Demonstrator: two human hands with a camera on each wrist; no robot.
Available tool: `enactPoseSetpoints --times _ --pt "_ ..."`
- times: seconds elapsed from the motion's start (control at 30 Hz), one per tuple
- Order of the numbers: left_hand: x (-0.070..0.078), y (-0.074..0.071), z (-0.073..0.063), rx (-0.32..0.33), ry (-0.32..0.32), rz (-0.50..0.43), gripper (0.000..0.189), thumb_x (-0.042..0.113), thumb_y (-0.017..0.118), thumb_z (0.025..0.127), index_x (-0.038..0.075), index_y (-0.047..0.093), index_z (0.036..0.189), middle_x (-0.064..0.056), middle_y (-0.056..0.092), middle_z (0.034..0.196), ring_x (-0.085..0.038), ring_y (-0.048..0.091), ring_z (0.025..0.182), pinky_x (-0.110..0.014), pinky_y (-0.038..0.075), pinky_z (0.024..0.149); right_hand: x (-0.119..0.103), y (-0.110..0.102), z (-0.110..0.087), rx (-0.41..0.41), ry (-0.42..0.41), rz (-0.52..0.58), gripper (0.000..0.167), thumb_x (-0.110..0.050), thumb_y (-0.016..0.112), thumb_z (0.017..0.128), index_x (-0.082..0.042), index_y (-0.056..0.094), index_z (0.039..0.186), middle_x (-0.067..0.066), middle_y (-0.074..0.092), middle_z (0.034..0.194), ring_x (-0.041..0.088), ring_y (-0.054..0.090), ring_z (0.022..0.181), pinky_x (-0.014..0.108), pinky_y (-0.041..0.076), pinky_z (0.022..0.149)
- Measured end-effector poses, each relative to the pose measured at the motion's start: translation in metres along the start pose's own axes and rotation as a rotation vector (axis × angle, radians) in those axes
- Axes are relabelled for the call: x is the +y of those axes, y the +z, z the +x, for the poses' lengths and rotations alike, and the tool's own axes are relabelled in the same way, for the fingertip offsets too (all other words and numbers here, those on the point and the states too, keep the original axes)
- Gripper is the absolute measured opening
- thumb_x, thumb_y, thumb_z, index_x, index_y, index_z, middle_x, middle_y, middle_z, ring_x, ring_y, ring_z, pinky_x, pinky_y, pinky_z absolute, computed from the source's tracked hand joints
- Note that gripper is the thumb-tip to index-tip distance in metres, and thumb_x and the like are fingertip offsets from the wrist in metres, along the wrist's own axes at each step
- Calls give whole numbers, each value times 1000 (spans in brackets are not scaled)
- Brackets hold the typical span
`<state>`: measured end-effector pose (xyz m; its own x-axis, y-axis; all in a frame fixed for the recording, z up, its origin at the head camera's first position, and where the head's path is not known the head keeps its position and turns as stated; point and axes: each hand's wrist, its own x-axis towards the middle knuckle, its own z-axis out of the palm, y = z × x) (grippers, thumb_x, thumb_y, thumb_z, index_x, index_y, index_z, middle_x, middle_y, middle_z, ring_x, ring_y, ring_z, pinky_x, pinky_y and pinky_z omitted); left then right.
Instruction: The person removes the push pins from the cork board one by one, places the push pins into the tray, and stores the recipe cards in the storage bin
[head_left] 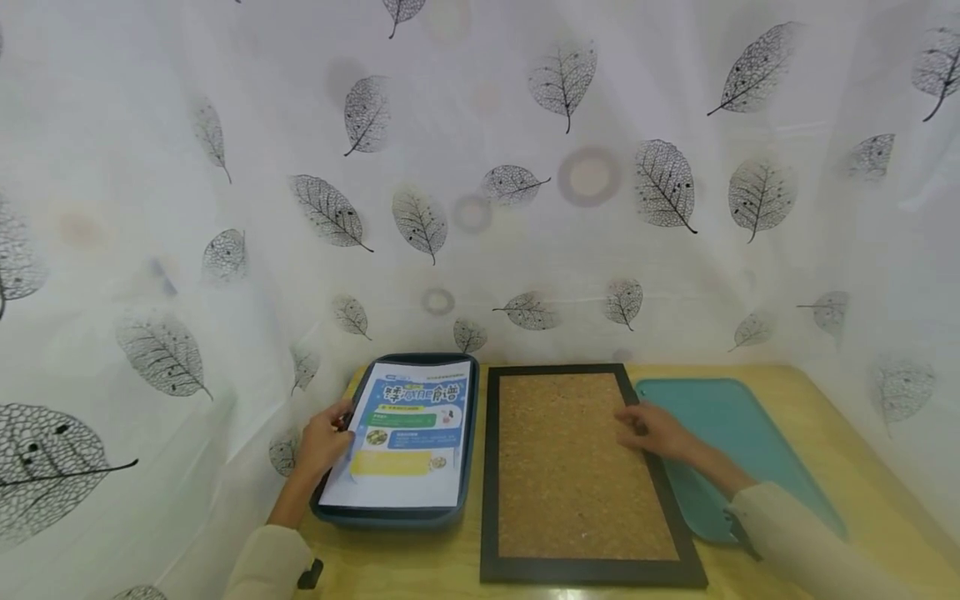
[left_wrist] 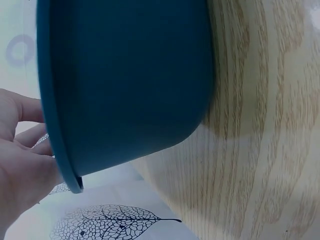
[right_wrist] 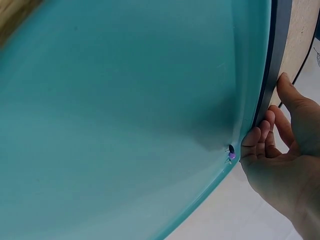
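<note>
A printed sheet of paper (head_left: pixel 408 483) with a blue heading and coloured blocks lies over a dark blue plastic basin (head_left: pixel 390 518). My left hand (head_left: pixel 322 442) touches the left side, thumb and fingers spread at the sheet's edge and the rim. In the left wrist view the hand (left_wrist: pixel 20 160) is beside the basin's rim (left_wrist: pixel 52 100), its fingertips hidden behind it. My right hand (head_left: pixel 656 429) rests at the right side of a black-framed cork board (head_left: pixel 573 467), fingertips over the cork. The right wrist view shows this hand (right_wrist: pixel 285 145) with loosely bent fingers along the frame (right_wrist: pixel 274 60).
A teal tray (head_left: pixel 738 450) lies right of the cork board, under my right forearm. All stand on a light wood-grain table (head_left: pixel 780 400). A white curtain (head_left: pixel 510 250) with leaf prints hangs behind and at both sides, close to the basin's left.
</note>
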<state>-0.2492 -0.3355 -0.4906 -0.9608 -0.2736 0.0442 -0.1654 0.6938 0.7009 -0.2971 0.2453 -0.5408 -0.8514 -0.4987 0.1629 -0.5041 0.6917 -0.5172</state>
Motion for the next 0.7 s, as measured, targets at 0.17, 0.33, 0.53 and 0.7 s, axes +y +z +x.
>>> enactPoseSetpoints --times 0.17,0.33,0.53,0.7 --pt "-3 0 0 3 3 12 72 -9 58 79 -4 50 150 -25 61 133 -37 55 107 -43 47 83 1 0 -2 11 -8 3 47 -19 81 91 9 66 125 20 71 116 33 67 100 49 58 86" --pt "-4 1 -3 20 44 40 69 -6 62 80 -4 53 148 -27 62 126 -38 56 103 -42 47 79 2 -1 -3 18 -6 7 47 -18 81 91 10 66 126 21 71 116 35 67 100 50 57 86" --pt "-4 0 -4 19 69 49 69 -4 63 80 -3 53 148 -28 63 125 -38 57 102 -42 47 78 2 -1 -2 8 3 -1 48 -19 81 91 10 66 126 22 71 118 36 67 102 52 57 88" --pt "3 -3 -7 -1 71 31 64 0 67 86 -4 52 149 -28 62 133 -38 56 108 -45 48 81 0 -2 -1 8 -15 4 46 -17 81 91 10 66 125 20 72 114 35 67 101 50 57 87"
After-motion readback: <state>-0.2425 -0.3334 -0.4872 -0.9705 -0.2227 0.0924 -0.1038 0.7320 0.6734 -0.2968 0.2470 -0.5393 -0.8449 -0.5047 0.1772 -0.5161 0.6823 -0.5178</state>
